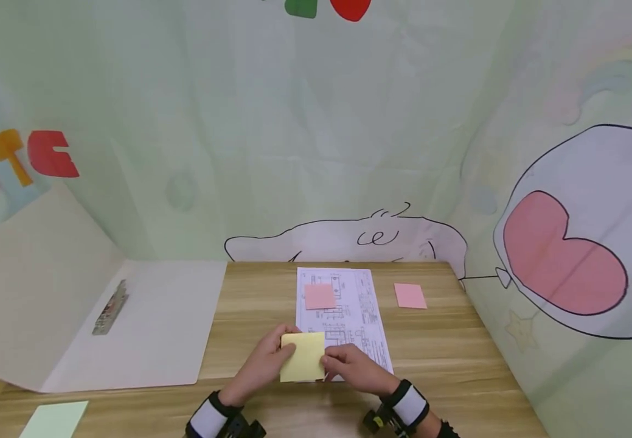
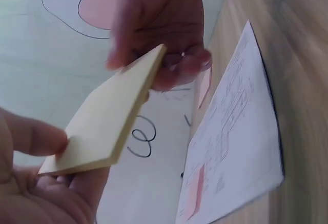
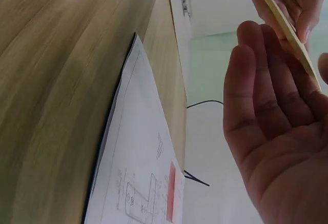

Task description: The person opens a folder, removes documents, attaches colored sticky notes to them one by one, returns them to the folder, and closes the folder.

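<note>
A pad of yellow sticky notes (image 1: 306, 360) is held up above the table's near side, tilted, its thick edge showing in the left wrist view. My left hand (image 1: 263, 360) grips its left side, thumb on top and fingers underneath. At the opposite edge my right hand (image 1: 358, 368) pinches the pad between thumb and fingers; in the right wrist view the other fingers (image 3: 241, 90) extend beside it. Beneath lies a printed technical drawing (image 1: 367, 328), with a pink sticky note (image 1: 320, 297) on its upper part. The pad and hands cover the drawing's lower left.
Another pink sticky note (image 1: 410, 295) lies on the wooden table (image 1: 447, 365), right of the drawing. An opened white folder (image 1: 168, 328) with a metal clip (image 1: 111, 309) spreads over the left side. A pale green sheet (image 1: 55, 420) lies at the near left. Printed curtains stand behind.
</note>
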The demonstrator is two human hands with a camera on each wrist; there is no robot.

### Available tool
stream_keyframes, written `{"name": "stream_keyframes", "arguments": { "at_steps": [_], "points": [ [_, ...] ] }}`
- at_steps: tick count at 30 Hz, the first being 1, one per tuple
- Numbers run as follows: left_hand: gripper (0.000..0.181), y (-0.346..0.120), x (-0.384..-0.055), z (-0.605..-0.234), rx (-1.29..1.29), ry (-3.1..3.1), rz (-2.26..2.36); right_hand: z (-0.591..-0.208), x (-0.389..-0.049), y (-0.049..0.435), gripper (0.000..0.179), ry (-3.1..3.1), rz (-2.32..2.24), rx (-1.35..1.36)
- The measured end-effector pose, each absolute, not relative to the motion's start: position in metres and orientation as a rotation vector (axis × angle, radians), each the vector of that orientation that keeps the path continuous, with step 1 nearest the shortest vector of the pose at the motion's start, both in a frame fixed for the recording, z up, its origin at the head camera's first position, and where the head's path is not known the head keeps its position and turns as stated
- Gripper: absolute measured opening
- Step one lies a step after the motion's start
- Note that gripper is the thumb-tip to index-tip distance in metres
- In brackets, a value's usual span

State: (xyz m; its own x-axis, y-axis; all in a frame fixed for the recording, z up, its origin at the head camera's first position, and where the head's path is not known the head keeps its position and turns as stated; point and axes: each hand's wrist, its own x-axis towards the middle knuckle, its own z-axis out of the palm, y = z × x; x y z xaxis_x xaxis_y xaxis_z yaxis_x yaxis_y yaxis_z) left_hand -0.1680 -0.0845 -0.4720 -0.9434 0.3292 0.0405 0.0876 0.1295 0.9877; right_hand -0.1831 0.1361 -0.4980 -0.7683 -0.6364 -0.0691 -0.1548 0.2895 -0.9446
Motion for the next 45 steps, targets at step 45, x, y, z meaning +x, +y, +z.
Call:
{"name": "stream_keyframes", "arguments": {
  "at_steps": [45],
  "points": [
    [0.056,-0.07,-0.17,-0.499,1.171,2.811,1.104,-0.504,-0.188,0.153,0.025,1.962,-1.773,-0.291]
  ]
}}
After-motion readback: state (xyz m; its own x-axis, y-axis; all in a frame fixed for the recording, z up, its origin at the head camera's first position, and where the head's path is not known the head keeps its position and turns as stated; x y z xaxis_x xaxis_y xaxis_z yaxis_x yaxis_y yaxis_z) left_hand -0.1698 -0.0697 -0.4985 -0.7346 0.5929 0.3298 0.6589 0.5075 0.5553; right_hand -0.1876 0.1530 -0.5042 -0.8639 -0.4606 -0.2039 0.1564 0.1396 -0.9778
